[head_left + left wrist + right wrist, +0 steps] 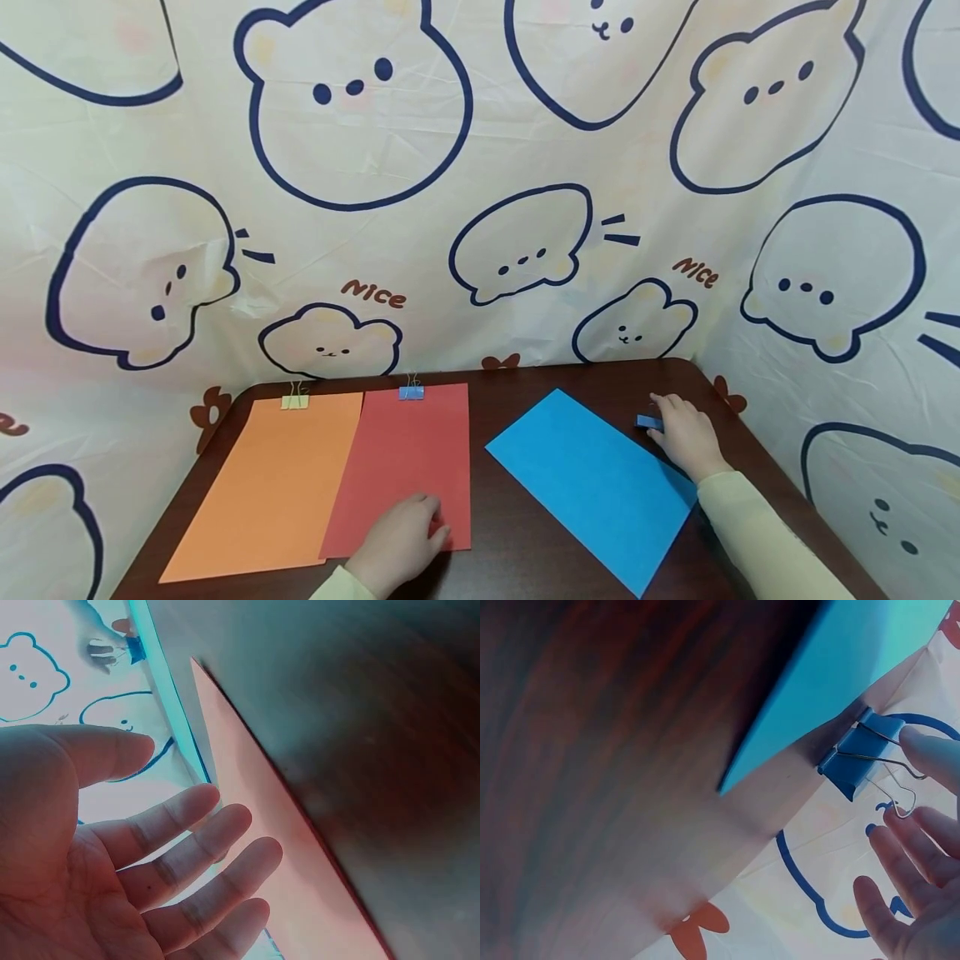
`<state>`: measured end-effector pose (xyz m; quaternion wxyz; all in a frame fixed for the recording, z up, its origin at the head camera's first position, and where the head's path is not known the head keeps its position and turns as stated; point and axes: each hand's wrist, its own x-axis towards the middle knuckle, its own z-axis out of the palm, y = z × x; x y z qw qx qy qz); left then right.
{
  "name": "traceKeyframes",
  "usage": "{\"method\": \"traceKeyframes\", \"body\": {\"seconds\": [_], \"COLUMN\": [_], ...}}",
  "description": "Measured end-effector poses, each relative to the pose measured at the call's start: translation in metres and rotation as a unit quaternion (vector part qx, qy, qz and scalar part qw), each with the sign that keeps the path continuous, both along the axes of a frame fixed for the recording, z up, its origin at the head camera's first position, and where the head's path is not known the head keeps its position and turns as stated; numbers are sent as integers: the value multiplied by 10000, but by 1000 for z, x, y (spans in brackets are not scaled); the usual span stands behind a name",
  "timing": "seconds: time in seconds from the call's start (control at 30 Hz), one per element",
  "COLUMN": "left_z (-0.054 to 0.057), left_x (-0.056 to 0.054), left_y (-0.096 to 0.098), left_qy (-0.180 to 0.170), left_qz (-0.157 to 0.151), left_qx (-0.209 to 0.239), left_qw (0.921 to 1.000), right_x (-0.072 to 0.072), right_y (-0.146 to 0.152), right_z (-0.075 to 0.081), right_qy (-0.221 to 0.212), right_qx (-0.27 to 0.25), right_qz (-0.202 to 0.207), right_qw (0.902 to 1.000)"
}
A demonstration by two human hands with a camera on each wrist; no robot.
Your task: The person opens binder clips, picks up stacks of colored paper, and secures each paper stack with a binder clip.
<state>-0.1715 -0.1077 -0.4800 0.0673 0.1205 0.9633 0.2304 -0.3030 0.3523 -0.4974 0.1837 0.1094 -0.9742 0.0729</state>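
At the right of the table, my right hand (688, 435) holds a blue binder clip (648, 422) between thumb and fingers. The right wrist view shows the wire handles of this clip (862, 754) at the thumb and index fingertip. Beside that hand lies a blue sheet of paper (592, 492), set at an angle. My left hand (401, 537) is over the lower part of a red sheet (412, 458), fingers loosely bent and nothing in them. An orange sheet (262, 492) lies left of the red one, which overlaps its edge.
A pale yellow binder clip (295, 402) sits on the orange sheet's top edge, another blue binder clip (411, 393) on the red sheet's. The dark brown table (498, 517) meets a cloth (420, 250) printed with cartoon bears at its back and sides.
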Motion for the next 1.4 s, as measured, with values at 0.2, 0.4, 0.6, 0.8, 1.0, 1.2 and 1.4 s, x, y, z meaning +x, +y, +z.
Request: {"method": "traceKeyframes", "body": {"seconds": [0.2, 0.4, 0.6, 0.8, 1.0, 1.2, 1.4], "left_z": [3, 2, 3, 10, 19, 21, 18], "left_x": [-2, -3, -4, -10, -19, -32, -48], "left_y": [5, 7, 9, 16, 29, 43, 55], "left_qy": [57, 143, 144, 47, 301, 508, 697], "left_qz": [-45, -217, -294, -320, -381, -454, -383], "left_qx": [-72, -30, 13, -78, -85, -42, -8], "left_qw": [9999, 9997, 9995, 9994, 9988, 9977, 9968], "right_x": [-1, -2, 1, 2, 3, 6, 4], "right_y": [2, 4, 4, 1, -2, -9, -12], "right_z": [0, 2, 8, 13, 13, 15, 17], "right_qy": [-2, -8, -203, -595, -920, -1083, -1049], "right_qx": [-48, -214, -496, -960, -1385, -1559, -1472], "right_qz": [26, 60, 11, -131, -218, -284, -215], "right_qw": [10000, 9998, 9986, 9935, 9858, 9814, 9833]}}
